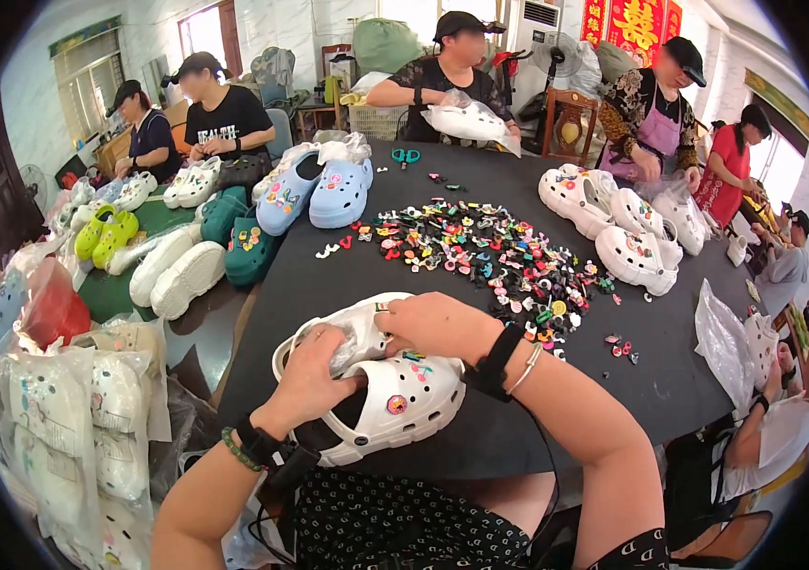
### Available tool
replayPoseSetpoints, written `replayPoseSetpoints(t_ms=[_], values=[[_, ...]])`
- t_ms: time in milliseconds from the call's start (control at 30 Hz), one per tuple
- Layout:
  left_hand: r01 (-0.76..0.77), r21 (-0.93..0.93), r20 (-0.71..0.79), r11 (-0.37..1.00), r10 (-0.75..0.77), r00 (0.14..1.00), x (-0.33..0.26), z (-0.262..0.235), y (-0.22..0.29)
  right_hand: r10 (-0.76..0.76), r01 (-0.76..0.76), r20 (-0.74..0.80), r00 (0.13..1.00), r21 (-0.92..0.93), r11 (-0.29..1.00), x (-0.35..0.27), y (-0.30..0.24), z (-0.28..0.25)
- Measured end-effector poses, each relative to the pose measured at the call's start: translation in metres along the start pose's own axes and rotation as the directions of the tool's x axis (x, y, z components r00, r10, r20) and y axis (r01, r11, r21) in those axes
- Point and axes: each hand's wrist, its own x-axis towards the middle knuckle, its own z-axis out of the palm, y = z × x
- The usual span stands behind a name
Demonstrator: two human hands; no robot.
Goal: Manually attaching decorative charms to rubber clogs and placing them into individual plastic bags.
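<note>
Two white clogs lie side by side on the table before me. The near clog [404, 407] bears colourful charms, among them a pink round one [397, 405]. My left hand [309, 382] is closed around the edge of the far clog [328, 321], its thumb by the near clog's opening. Crumpled clear plastic [359, 340] shows inside the far clog, between my hands. My right hand [437, 328] grips the front of that clog, beside a small multicoloured charm [382, 307]. Some of its fingertips are hidden inside the clog.
A wide heap of small charms [490, 256] lies beyond my hands. Blue clogs [340, 195] and green clogs [250, 252] stand at the left, charm-covered white clogs [637, 258] at the right. Teal scissors [405, 156] lie at the far edge. Several co-workers sit or stand around the table.
</note>
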Motion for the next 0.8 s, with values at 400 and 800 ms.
replayPoseSetpoints(t_ms=[400, 800], values=[[0.005, 0.005, 0.019, 1.0, -0.006, 1.0, 0.001, 0.0, -0.001, 0.042, -0.073, 0.146, 0.988, 0.212, 0.974, 0.01, 0.019, 0.003], [0.021, 0.031, 0.03, 0.999, -0.022, 0.999, 0.0, -0.001, 0.003, 0.452, -0.26, 0.018, 0.892, 0.837, 0.481, -0.011, 0.037, 0.01]])
